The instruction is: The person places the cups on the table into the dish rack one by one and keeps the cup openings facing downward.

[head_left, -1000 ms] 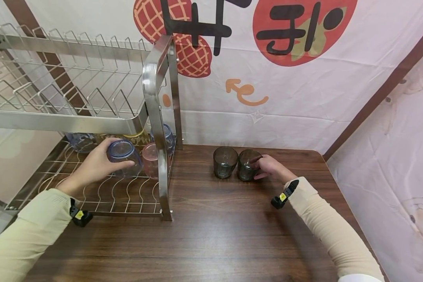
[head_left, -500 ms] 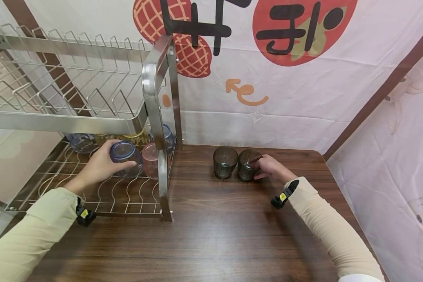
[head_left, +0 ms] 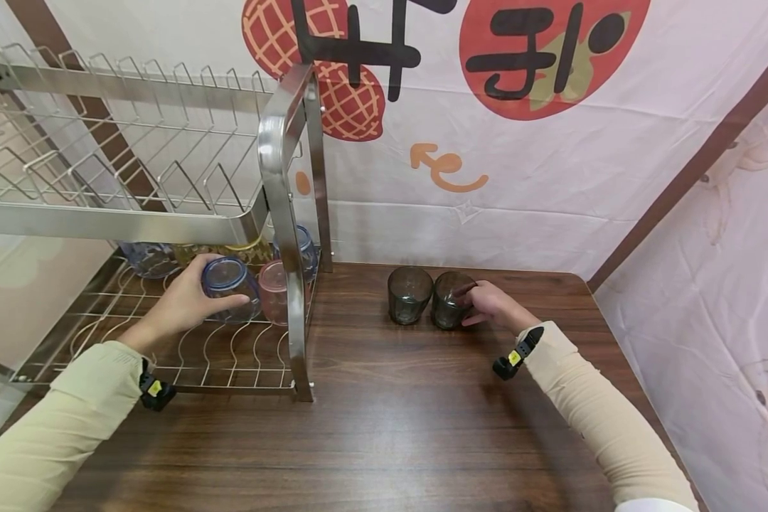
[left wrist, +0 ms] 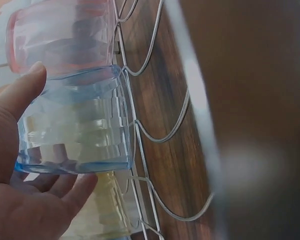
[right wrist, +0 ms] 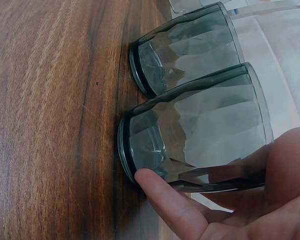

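My left hand (head_left: pixel 182 295) holds a clear blue glass (head_left: pixel 228 281) on the rack's lower shelf, the thumb on one side and the fingers on the other. That glass stands upside down, its mouth down on the wires in the left wrist view. Right beside it is a pink glass (left wrist: pixel 65 37), also upside down. On the tabletop my right hand (head_left: pixel 491 302) grips a smoky grey glass (right wrist: pixel 200 135), which stands upright. A matching grey glass (head_left: pixel 409 295) stands close against its left side.
The steel two-tier dish rack (head_left: pixel 281 156) fills the left, its upper tier (head_left: pixel 121 224) overhanging the left hand. Yellow glasses (head_left: pixel 252 252) and more blue glasses (head_left: pixel 148 259) stand behind on the lower shelf. A printed cloth (head_left: pixel 550 192) hangs behind the wooden table (head_left: pixel 384 427).
My left hand and the blue glass have shifted slightly right, toward the pink glass, mostly in the first half second. The right hand and both grey glasses stay where they were.
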`<action>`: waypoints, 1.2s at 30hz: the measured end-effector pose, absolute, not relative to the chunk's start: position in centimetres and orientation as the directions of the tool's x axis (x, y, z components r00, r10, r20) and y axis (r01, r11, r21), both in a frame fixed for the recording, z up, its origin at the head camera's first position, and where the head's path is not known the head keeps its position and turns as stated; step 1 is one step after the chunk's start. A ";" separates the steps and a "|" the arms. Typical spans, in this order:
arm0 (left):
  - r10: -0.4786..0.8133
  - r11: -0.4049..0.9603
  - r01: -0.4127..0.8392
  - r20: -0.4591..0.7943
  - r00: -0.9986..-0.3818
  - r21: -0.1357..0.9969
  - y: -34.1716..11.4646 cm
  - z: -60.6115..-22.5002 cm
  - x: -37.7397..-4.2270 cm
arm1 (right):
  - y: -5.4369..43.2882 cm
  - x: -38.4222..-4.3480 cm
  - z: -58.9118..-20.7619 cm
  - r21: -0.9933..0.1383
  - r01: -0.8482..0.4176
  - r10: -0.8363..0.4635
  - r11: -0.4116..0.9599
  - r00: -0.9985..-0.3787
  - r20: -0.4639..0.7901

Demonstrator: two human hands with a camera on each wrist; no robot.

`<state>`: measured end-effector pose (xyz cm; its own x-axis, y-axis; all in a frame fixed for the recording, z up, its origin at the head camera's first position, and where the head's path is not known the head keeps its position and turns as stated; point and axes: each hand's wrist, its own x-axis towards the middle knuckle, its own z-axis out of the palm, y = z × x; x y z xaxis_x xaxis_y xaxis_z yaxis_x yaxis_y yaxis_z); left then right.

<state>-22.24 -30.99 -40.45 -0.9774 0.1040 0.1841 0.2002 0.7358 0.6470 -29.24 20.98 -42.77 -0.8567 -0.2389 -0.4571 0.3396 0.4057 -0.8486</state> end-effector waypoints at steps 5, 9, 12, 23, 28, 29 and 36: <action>0.116 0.727 0.195 0.163 -0.980 0.658 -31.2 -40.4 -22.2 | 20.9 -29.3 -42.9 -0.851 0.342 -0.247 0.398 -0.854 -0.459; 0.116 0.725 0.183 0.144 -0.983 0.664 -31.2 -40.5 -22.1 | 20.8 -29.2 -42.8 -0.851 0.350 -0.246 0.391 -0.852 -0.463; 0.108 0.727 0.167 0.129 -0.986 0.666 -31.2 -40.5 -22.1 | 20.8 -29.2 -42.8 -0.852 0.349 -0.246 0.391 -0.852 -0.462; 0.085 0.705 0.186 0.179 -0.980 0.684 -31.4 -39.5 -21.6 | 21.1 -29.3 -43.0 -0.854 0.347 -0.245 0.389 -0.854 -0.459; 0.038 0.649 0.178 0.202 -0.979 0.740 -31.4 -38.8 -21.2 | 21.4 -29.2 -43.0 -0.855 0.338 -0.250 0.393 -0.856 -0.453; 0.025 0.636 0.177 0.209 -0.977 0.751 -31.4 -38.6 -21.1 | 21.4 -29.2 -43.0 -0.855 0.332 -0.253 0.398 -0.856 -0.450; -0.082 0.623 0.209 0.329 -0.941 0.754 -31.1 -37.7 -20.0 | 22.0 -28.8 -42.8 -0.860 0.310 -0.261 0.404 -0.862 -0.434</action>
<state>-20.02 -31.06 -37.68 -0.9408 -0.0823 0.3287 0.2089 0.6229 0.7539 -28.80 22.04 -42.82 -0.8623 -0.2613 -0.4338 0.3104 0.4043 -0.8604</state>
